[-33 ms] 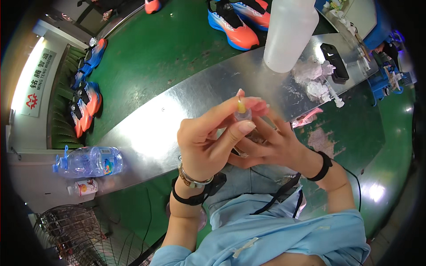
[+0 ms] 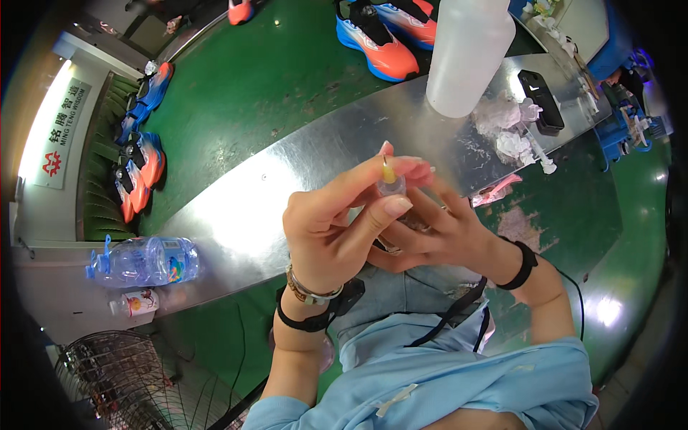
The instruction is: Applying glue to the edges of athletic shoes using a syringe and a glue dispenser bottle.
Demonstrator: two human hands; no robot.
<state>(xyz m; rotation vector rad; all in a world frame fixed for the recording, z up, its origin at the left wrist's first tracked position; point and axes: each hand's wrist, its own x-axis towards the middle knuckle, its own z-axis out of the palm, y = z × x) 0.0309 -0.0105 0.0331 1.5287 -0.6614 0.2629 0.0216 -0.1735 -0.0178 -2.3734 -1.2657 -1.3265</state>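
Note:
Between its thumb and index finger, my left hand (image 2: 326,222) pinches a small clear piece with a yellow tip (image 2: 390,183), held upright above the metal bench. Just behind and to the right, my right hand (image 2: 451,244) has its fingers bent inward below that piece. Its fingertips are partly covered by my left hand, and whatever lies between them is too hidden to name. Both hands are close together, over my lap at the bench's near edge.
A metal bench (image 2: 337,136) runs diagonally ahead. On it stand a large white bottle (image 2: 466,64), crumpled clear plastic (image 2: 512,143) and a black case (image 2: 541,102). Running shoes (image 2: 380,43) are beyond it. A water bottle (image 2: 161,259) lies left, above a wire fan (image 2: 115,373).

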